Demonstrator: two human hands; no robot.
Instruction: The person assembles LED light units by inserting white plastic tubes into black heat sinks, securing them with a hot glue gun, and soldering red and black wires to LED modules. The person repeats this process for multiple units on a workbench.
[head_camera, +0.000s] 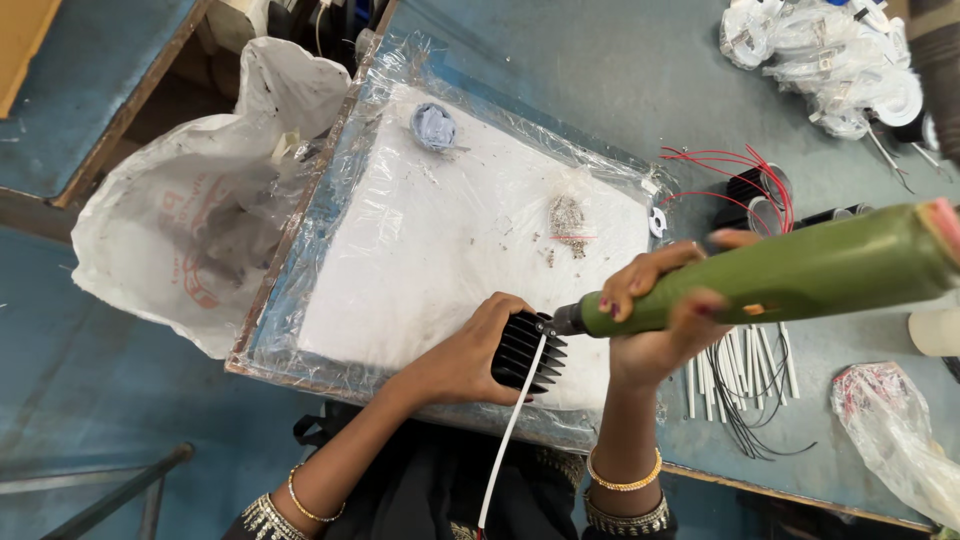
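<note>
This is a small assembly workshop. A worn blue worktop (560, 60) carries a white pad wrapped in clear film (450, 230) strewn with metal filings (567, 222). At two o'clock lie red wires (735, 165) and bagged white parts (820, 50); at four o'clock, cut white sleeves and black wires (740, 375). A white waste sack (190, 210) hangs at nine o'clock.
</note>
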